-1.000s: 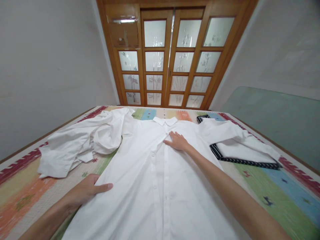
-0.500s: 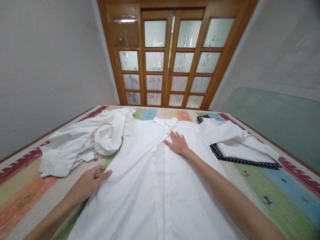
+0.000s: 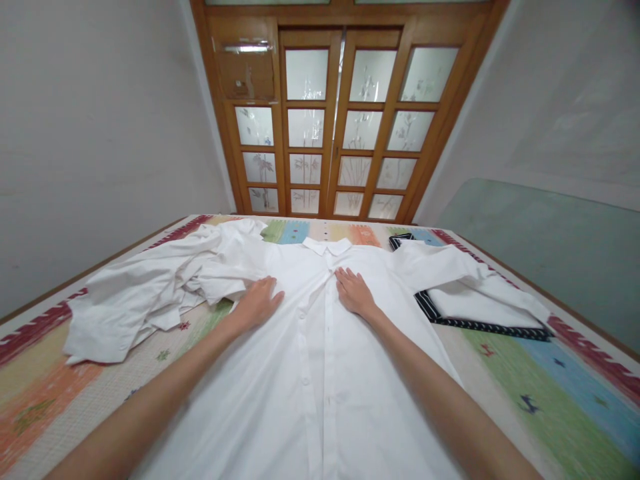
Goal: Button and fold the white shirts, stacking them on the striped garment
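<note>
A white button-up shirt (image 3: 295, 360) lies spread out front side up, its collar (image 3: 327, 247) at the far end and its buttons running down the middle. My right hand (image 3: 353, 291) rests on the chest just right of the button line, fingers stretched and flat. On the left side of the chest, near the armhole, my left hand (image 3: 260, 301) lies on the cloth with its fingers extended. The left sleeve is bunched among crumpled white cloth (image 3: 130, 293). The right sleeve (image 3: 435, 263) stretches out to the side over another folded item.
A white cloth with black striped trim (image 3: 485, 325) lies under the right sleeve. Everything rests on a colourful patterned cover (image 3: 520, 393). Walls rise on both sides, a pale green board (image 3: 540, 233) leans at right, and wooden glazed doors (image 3: 333, 160) stand beyond.
My left hand has moved from the shirt's left side edge up and inward onto the chest. The crumpled cloth at left has shifted slightly. My right hand stays on the chest.
</note>
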Demonstrator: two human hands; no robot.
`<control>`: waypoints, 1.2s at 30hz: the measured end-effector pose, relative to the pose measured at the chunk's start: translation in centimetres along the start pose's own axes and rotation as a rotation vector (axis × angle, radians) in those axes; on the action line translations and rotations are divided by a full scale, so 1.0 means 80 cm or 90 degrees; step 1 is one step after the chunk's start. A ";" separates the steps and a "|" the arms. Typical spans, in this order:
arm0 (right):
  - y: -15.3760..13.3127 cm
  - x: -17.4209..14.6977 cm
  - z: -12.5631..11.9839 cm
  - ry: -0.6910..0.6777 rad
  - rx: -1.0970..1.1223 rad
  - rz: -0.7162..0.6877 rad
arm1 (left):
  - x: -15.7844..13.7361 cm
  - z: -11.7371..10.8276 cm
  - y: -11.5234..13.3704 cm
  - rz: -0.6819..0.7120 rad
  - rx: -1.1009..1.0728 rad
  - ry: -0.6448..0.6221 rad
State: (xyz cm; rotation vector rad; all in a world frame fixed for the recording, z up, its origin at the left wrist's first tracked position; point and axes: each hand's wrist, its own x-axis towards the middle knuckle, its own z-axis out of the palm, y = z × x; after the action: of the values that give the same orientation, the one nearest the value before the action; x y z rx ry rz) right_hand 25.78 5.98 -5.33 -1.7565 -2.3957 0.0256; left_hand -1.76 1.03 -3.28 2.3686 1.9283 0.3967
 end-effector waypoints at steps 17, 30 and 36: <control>0.036 -0.091 -0.008 0.006 -0.003 -0.105 | 0.076 0.033 -0.019 -0.094 0.082 -0.036; 0.056 -0.148 -0.020 -0.002 0.017 -0.155 | 0.025 0.024 0.045 0.231 0.033 -0.129; 0.055 -0.149 -0.022 -0.002 0.013 -0.139 | 0.011 0.024 0.047 0.217 0.033 -0.140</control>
State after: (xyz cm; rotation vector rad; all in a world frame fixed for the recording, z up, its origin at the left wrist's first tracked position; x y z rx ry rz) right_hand 33.69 -4.14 -5.61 -1.4769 -2.5656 0.0246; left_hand 2.42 1.27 -4.20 2.6482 1.4633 0.0945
